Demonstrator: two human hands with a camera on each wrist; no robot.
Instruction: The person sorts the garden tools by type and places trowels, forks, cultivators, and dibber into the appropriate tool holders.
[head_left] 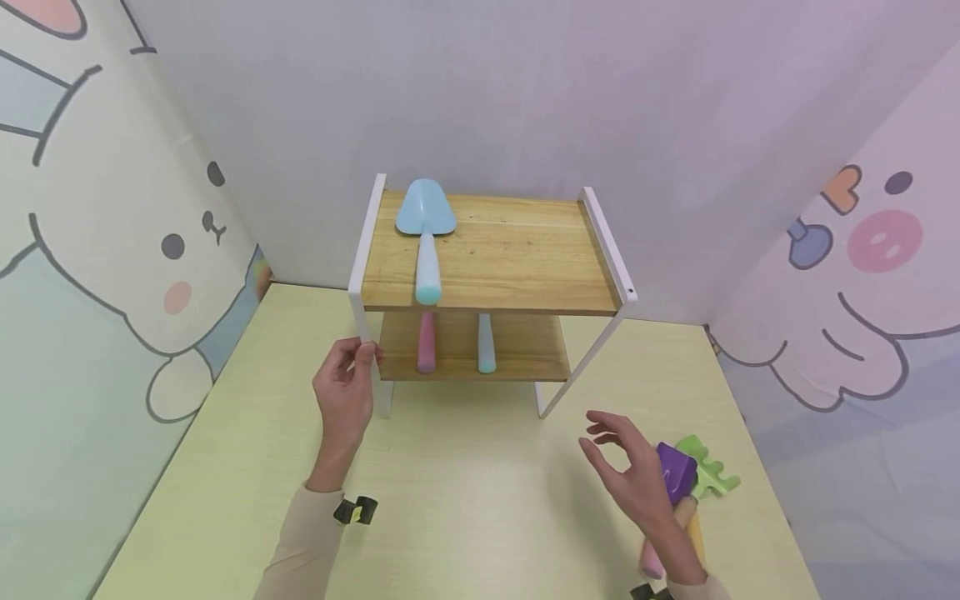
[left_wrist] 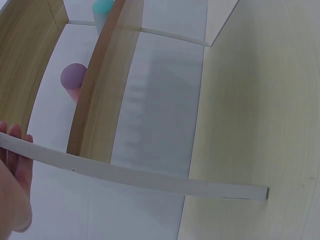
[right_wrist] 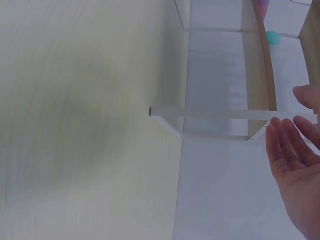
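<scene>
A two-tier wooden rack (head_left: 525, 258) with a white frame stands in front of me. My left hand (head_left: 347, 392) grips its left front post (left_wrist: 145, 179), with fingertips behind the post in the left wrist view. My right hand (head_left: 633, 479) hovers right of the rack, thumb and fingers apart, holding nothing; in the right wrist view its fingers overlap the right post (right_wrist: 210, 113). On the top board lies a light blue toy shovel (head_left: 426, 212), handle toward me. A pink handle (head_left: 426, 342) and a pale blue handle (head_left: 487, 343) show on the lower board, their far ends hidden.
Beside my right hand on the table (head_left: 465, 517) lie a purple scoop (head_left: 677, 472) and a green toy rake (head_left: 705, 467). A pink handle (head_left: 651, 560) and a yellow handle (head_left: 696, 537) are partly hidden by my forearm. Cartoon-printed cloth walls (head_left: 510, 100) enclose the table.
</scene>
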